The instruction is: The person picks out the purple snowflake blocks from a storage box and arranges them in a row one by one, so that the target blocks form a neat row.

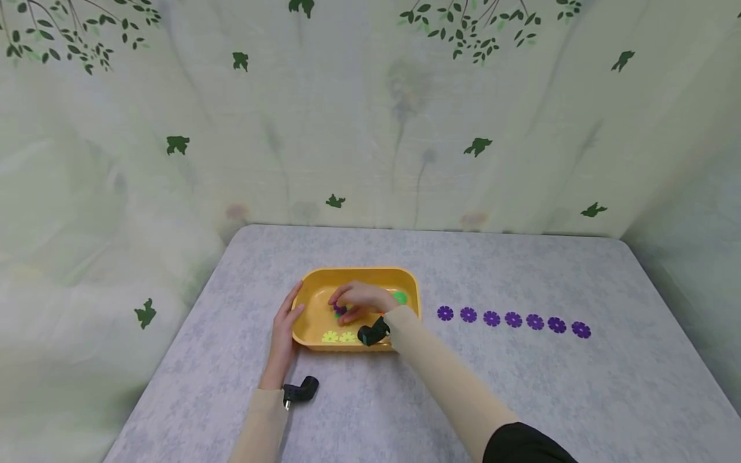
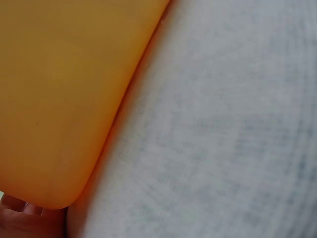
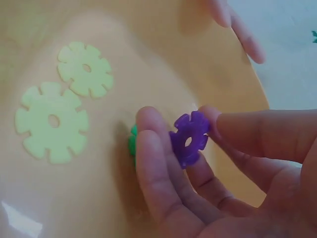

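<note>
A yellow tray (image 1: 359,347) stands on the table, its left rim held by my left hand (image 1: 283,328), the thumb over the edge and the fingers along the outside. Inside the tray, my right hand (image 1: 363,301) pinches a purple notched plastic disc (image 3: 189,139) with a hole in its middle. Just behind those fingers a green disc (image 3: 132,143) is partly hidden. Two pale yellow discs (image 3: 53,122) lie flat on the tray floor. Another green piece (image 1: 400,297) sits near the tray's right end, partly covered by the right hand.
To the right of the tray, several purple discs (image 1: 513,319) lie in a slightly slanting row on the grey table (image 1: 521,270). A pale curtain with green leaf prints (image 1: 370,128) hangs behind the table's far edge.
</note>
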The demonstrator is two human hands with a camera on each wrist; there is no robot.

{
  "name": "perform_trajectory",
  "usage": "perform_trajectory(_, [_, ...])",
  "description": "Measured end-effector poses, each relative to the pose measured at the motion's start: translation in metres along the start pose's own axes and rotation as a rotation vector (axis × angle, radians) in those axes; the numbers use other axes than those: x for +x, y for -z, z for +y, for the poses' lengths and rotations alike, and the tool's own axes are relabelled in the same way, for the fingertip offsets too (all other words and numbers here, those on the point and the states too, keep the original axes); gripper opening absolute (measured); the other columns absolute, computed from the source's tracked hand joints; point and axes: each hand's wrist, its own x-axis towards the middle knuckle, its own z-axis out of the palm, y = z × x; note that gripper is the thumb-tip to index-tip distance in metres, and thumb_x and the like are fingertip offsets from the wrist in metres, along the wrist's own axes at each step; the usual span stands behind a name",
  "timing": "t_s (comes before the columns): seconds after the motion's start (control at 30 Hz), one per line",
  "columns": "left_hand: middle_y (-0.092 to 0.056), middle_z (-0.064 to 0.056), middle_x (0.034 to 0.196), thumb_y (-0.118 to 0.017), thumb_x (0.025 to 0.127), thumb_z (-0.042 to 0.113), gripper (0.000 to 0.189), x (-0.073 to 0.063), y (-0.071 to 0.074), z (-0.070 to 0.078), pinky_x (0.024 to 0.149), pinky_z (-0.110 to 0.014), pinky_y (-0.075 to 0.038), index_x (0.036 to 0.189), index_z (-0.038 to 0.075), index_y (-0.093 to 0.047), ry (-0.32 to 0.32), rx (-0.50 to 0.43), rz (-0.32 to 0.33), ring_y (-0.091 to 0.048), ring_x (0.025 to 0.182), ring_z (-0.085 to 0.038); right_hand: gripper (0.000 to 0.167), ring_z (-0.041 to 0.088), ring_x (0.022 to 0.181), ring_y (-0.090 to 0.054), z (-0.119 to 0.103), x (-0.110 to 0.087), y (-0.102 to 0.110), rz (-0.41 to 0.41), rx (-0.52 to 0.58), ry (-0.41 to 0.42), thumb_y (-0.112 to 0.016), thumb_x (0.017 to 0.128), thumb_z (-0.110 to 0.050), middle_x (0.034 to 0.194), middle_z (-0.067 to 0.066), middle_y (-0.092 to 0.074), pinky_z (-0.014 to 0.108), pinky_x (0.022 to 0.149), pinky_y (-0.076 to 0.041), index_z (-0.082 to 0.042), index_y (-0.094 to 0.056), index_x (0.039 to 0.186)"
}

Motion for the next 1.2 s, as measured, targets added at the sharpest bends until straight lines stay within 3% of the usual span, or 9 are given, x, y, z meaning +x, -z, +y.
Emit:
perform_trajectory(0.2, [-0.032,0.005,0.152,-0.044,0.102,0.015,0.046,0.001,-0.001,-0.001,0.113,-0.028,-0.023,0.148,0.016,-0.039,0.005,-0.002,0.012,-0.025,0.139,-0.009,0.027,0.019,0.068,-0.062,-0.004,-0.013,0.017,0.032,0.017,0.053,-0.05,0.094,0.0,0.094,0.018,-0.065,0.032,0.07,-0.057,0.008,-0.061,0.117])
perform_trajectory(0.37, [-0.031,0.005,0.153,-0.044,0.102,0.013,0.046,0.002,-0.001,0.0,0.113,-0.028,-0.022,0.148,0.016,-0.038,0.009,-0.024,0.013,-0.022,0.139,-0.007,0.03,0.019,0.069,-0.062,-0.007,-0.031,0.037,0.028,0.059,0.084,-0.048,0.097,0.0,0.108,0.029,-0.061,0.038,0.08,-0.056,0.009,-0.056,0.124])
perform_trajectory(0.63, [-0.031,0.003,0.153,-0.043,0.102,0.013,0.046,0.001,-0.002,0.0,0.113,-0.029,-0.022,0.148,0.015,-0.038,0.01,0.001,0.017,-0.021,0.14,-0.01,0.033,0.023,0.074,-0.061,0.0,-0.069,0.073,0.108,0.054,0.124,-0.047,0.099,-0.005,0.105,0.027,-0.06,0.049,0.09,-0.05,0.007,-0.054,0.128])
perform_trajectory(0.87, [-0.033,0.006,0.152,-0.044,0.102,0.016,0.046,-0.001,-0.002,0.0,0.112,-0.028,-0.024,0.147,0.018,-0.04,0.011,0.015,0.022,-0.025,0.139,-0.008,0.033,0.021,0.074,-0.058,0.026,-0.107,0.111,0.23,0.063,0.139,-0.048,0.099,-0.009,0.097,0.016,-0.06,0.041,0.083,-0.054,0.006,-0.051,0.128])
perform_trajectory(1.07, [-0.032,0.005,0.152,-0.044,0.102,0.015,0.046,-0.002,-0.003,0.0,0.111,-0.025,-0.026,0.148,0.017,-0.039,0.008,0.012,0.019,-0.024,0.139,-0.009,0.036,0.018,0.073,-0.058,0.059,-0.147,0.143,0.309,0.076,0.139,-0.048,0.1,-0.012,0.097,0.02,-0.058,0.036,0.079,-0.055,0.008,-0.046,0.13])
perform_trajectory(1.2, [-0.032,0.003,0.153,-0.043,0.102,0.012,0.046,-0.002,-0.003,0.0,0.11,-0.025,-0.027,0.148,0.015,-0.039,0.002,0.001,0.021,-0.024,0.14,-0.01,0.038,0.017,0.074,-0.058,0.082,-0.178,0.165,0.35,0.079,0.15,-0.046,0.1,-0.011,0.092,0.014,-0.057,0.033,0.076,-0.055,0.011,-0.042,0.132])
